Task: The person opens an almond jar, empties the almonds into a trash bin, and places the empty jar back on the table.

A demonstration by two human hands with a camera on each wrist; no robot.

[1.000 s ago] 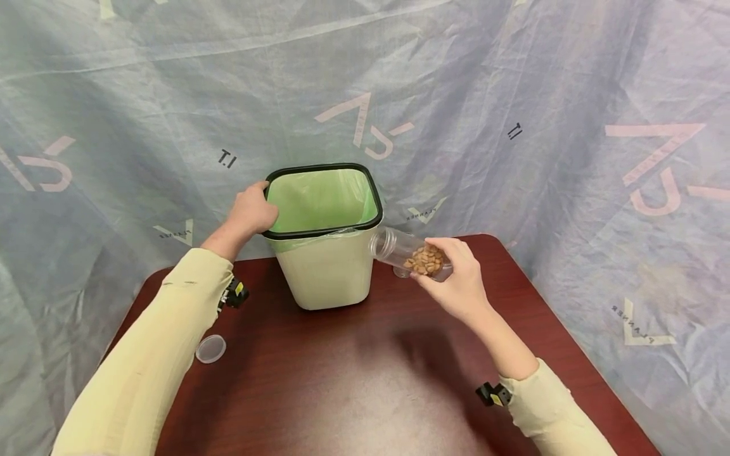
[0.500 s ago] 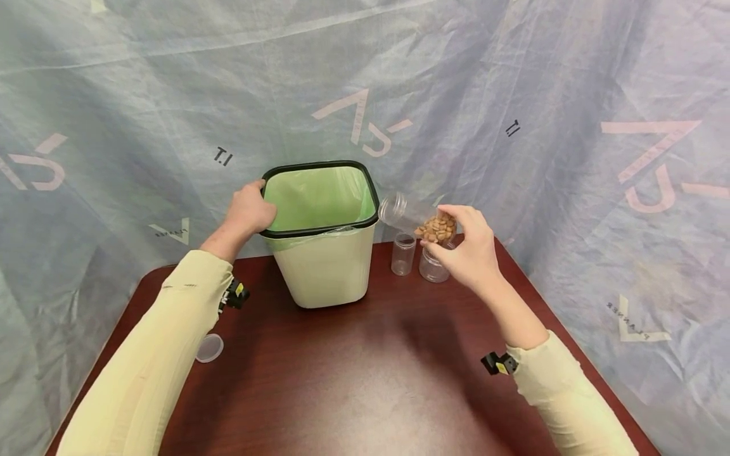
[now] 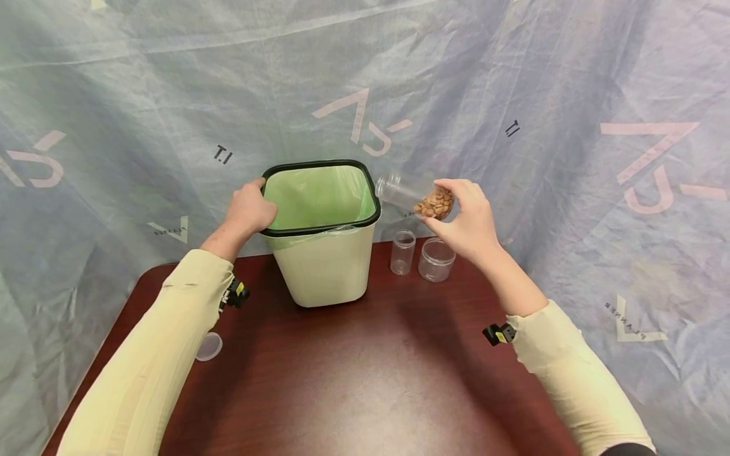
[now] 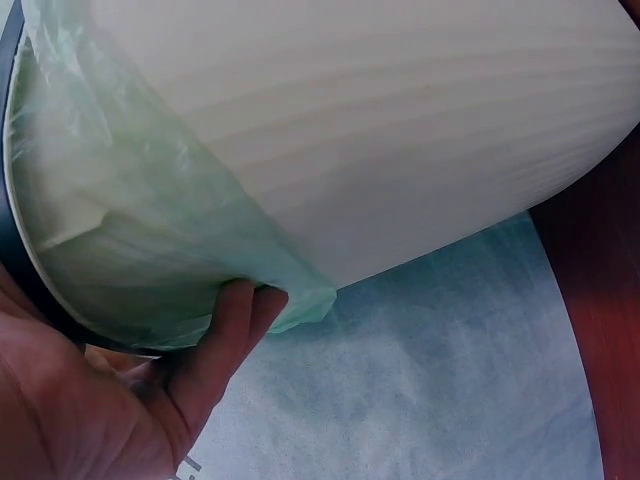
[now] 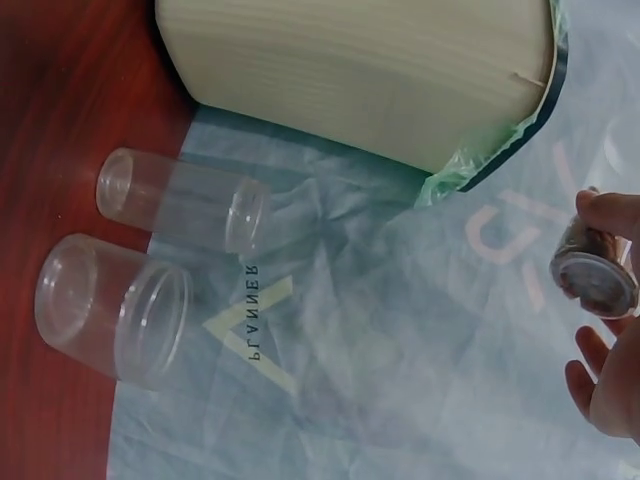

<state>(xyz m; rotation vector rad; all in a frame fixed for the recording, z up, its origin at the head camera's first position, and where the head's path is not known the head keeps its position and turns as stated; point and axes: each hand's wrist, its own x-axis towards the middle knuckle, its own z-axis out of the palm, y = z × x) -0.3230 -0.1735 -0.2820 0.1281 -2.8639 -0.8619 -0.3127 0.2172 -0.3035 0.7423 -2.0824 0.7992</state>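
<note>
My left hand (image 3: 249, 208) grips the black rim of a cream trash bin (image 3: 322, 272) at its left side. In the left wrist view its fingers (image 4: 235, 325) lie against the green bag (image 4: 130, 230) folded over the bin's outside. To the right of the bin, my right hand (image 3: 469, 218) holds a clear plastic jar (image 3: 399, 192) by its base end, between thumb and fingers. This jar lies almost level in the air, its mouth beside the bin's right rim. Brown nuts (image 3: 436, 204) are gathered at its base end.
Two clear jars, a narrow one (image 3: 402, 253) and a wider one (image 3: 436, 259), stand on the dark red table (image 3: 353, 373) right of the bin. A round translucent lid (image 3: 210, 346) lies near my left forearm. A grey cloth curtain (image 3: 228, 95) hangs behind the table.
My right hand has risen with the jar of nuts, from low beside the bin to rim height. The two standing jars have come into sight below it. My left hand stays on the rim.
</note>
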